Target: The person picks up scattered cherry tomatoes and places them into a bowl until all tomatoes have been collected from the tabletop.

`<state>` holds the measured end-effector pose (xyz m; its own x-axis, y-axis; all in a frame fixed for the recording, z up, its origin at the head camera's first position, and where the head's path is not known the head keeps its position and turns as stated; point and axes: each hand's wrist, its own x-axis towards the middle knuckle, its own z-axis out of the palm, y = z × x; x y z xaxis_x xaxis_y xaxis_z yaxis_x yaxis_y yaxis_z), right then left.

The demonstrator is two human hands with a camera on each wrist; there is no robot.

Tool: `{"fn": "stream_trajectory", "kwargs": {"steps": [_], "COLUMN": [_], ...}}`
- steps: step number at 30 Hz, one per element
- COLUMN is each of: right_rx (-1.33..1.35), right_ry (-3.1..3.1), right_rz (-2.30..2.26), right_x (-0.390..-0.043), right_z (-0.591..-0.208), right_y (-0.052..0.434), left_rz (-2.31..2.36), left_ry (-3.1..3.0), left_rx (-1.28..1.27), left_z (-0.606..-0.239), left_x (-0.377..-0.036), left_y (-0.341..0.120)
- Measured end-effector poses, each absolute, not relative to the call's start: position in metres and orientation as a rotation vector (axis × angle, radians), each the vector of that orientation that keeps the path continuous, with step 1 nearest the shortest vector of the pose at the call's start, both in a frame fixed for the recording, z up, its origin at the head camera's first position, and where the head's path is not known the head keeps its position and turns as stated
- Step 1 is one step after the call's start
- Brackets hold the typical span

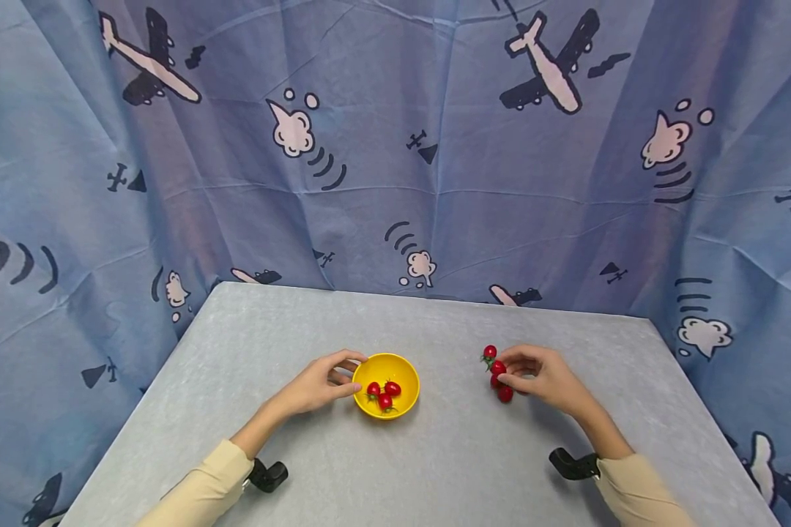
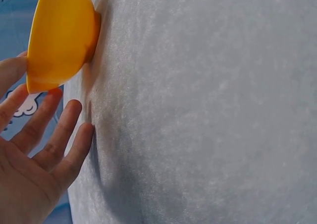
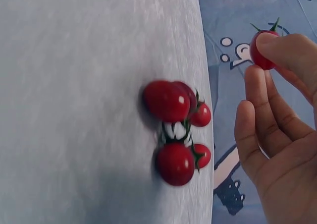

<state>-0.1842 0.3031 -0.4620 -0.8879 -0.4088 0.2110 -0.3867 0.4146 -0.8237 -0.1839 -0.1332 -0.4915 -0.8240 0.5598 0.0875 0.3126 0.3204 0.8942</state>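
My left hand [image 1: 323, 382] is at the left side of a yellow bowl [image 1: 406, 372], its thumb and fingertips holding the rim. In the left wrist view the bowl [image 2: 62, 33] shows its outer side, with the other fingers spread below it. Three red cherry tomatoes [image 1: 392, 389] with green stalks lie inside. My right hand [image 1: 542, 375] pinches one cherry tomato [image 3: 262, 59] between thumb and fingertips, raised above the table. Just below that hand, several more cherry tomatoes [image 3: 175, 164] sit close together on the table, partly hidden by the fingers in the head view.
The table [image 1: 435, 468] has a pale grey cover. Behind and beside it hangs a blue curtain [image 1: 369, 146] printed with planes and clouds. A black wrist device [image 1: 268, 476] sits at the left cuff and another black device [image 1: 573, 465] at the right cuff.
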Motion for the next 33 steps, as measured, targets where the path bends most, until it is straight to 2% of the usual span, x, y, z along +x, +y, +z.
{"fn": "stream_trajectory", "kwargs": {"steps": [9,18,25,33], "right_rx": [-0.749,-0.773,-0.786,-0.861], "right_ry": [2.592,2.585,2.538,2.436], "right_rz": [-1.526,-1.503,-1.522,-1.569], "right_x": [-0.191,-0.186,-0.198,-0.202], "right_z": [-0.463,-0.445,-0.462,-0.464], "right_y": [0.28,0.246,0.235,0.221], "left_rz": [1.494,1.503,1.5,1.49], "left_ry": [2.352,2.354,2.36,2.369], "left_rx": [0.794,0.815,0.811,0.808], "left_z": [-0.492,-0.493,-0.495,-0.495], "left_x": [-0.185,-0.187,-0.186,-0.186], "left_y": [-0.137,-0.137,-0.138,-0.138]}}
